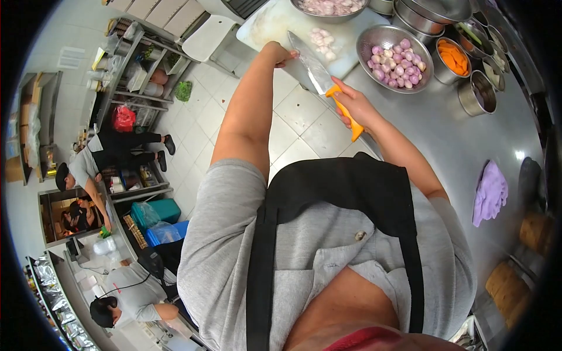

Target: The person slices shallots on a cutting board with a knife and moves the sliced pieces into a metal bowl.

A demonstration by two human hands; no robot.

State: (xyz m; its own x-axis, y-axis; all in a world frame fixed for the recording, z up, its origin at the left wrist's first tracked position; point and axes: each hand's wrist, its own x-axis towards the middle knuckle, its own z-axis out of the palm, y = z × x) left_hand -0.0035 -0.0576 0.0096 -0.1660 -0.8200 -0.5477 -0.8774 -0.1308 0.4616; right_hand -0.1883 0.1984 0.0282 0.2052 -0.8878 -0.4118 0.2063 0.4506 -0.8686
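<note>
My right hand (357,106) is wrapped round the yellow handle of a kitchen knife (315,71). Its broad blade slants up and left over the edge of a white cutting board (263,30). My left hand (276,54) is close to the blade near its tip, fingers curled together; whatever they pinch is too small to make out. Beside the blade, peeled shallot pieces (322,43) lie on the board. Right of the board, a metal colander (366,44) holds whole peeled purple shallots (398,65). A metal bowl (328,16) of cut shallots sits at the board's far edge.
Metal pots (477,96) and a container of carrots (453,60) stand right of the colander. A purple cloth (490,193) lies on the steel counter (433,140). Two co-workers (85,164) are at the left by shelves. A white chair (211,38) stands beyond the board.
</note>
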